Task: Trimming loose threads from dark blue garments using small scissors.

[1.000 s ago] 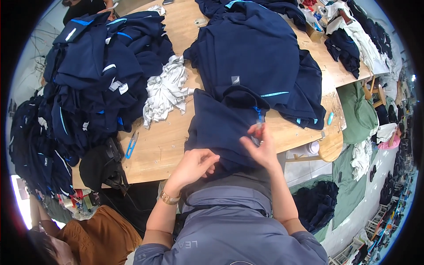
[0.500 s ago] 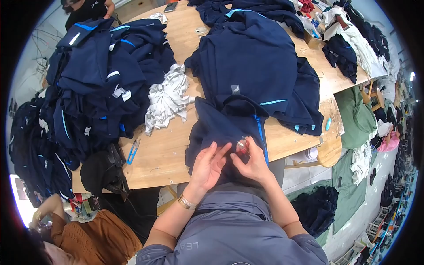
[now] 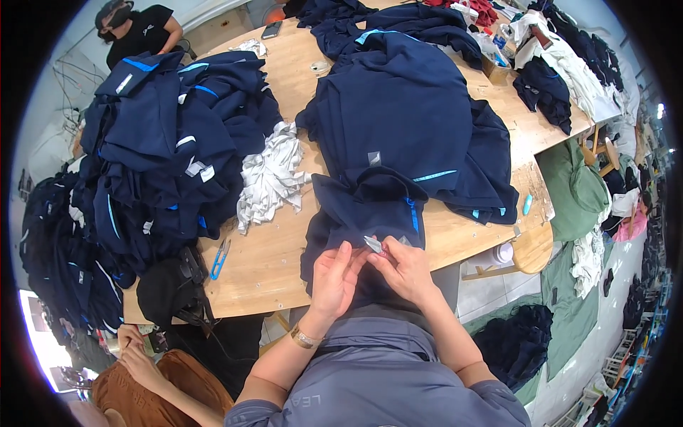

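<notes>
My right hand (image 3: 408, 272) is closed around what look like small thread snips (image 3: 373, 245), with silver pointed blades and a bit of red at the fingers. Beside the blades is my left hand (image 3: 333, 282), fingers stretched out and thumb raised; any thread between its fingertips is too small to make out. Under both hands a navy garment (image 3: 359, 206) with a bright blue strip hangs over the table's near edge. It adjoins a larger stack of navy garments (image 3: 398, 107) with light blue trim.
On the wooden table (image 3: 256, 277) lie blue thread snips (image 3: 220, 260), a heap of white strips (image 3: 274, 178), a large navy garment pile (image 3: 171, 128) and a black cap (image 3: 167, 293). A person in brown (image 3: 163, 377) sits at lower left; another in black (image 3: 146, 32) is at far left.
My hands have come closer together, the right moving slightly down and left with the snips. The blades now point left toward my left fingers. The person in brown has moved their hands.
</notes>
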### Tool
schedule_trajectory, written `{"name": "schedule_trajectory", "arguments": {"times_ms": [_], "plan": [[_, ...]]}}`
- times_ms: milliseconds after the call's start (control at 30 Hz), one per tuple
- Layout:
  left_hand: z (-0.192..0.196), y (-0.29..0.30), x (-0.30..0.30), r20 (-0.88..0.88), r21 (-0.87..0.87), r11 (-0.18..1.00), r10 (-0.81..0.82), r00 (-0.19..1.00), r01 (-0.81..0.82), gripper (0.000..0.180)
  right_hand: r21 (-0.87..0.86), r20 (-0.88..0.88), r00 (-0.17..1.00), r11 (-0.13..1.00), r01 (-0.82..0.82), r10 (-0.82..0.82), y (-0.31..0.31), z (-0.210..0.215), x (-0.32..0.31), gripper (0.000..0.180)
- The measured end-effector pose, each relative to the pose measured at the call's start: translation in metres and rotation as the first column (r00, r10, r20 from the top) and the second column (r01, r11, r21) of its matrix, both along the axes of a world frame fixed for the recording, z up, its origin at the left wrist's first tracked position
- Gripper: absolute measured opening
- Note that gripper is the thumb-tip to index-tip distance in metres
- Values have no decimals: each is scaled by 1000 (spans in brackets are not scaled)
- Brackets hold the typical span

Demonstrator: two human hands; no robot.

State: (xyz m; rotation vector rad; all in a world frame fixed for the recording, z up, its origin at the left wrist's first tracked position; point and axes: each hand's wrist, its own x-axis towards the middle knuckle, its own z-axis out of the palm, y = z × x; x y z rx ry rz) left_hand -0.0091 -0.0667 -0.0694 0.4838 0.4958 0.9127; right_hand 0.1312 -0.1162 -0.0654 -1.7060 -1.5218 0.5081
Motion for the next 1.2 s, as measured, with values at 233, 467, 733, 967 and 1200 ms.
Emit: {"name": "schedule_trajectory", "arguments": {"times_ms": [233,467,733,967,1200], "plan": [[-2,-3,0,-78,-7,1000,4,997,-4,24,39,35,999,999,17,-19,1,-1,1,33],[-8,-1,-3,0,-29,1000,-7,1000,7,23,107,157,987,994,26,-43,-1,-2,0,34],[-5,-4,-3,-12,-42,999,-10,1000,10,23,104,229,972,994,29,-52,1,-2,-1,27],[-10,-7,-3,-19,-36,999,-2,1000,2,25,152,209,973,986,69,-101,3,-7,-3,33],[-2,-7,-4,-208,62,997,-37,978,51,27,290,-116,992,957,-5,40,13,-4,-4,37]]}}
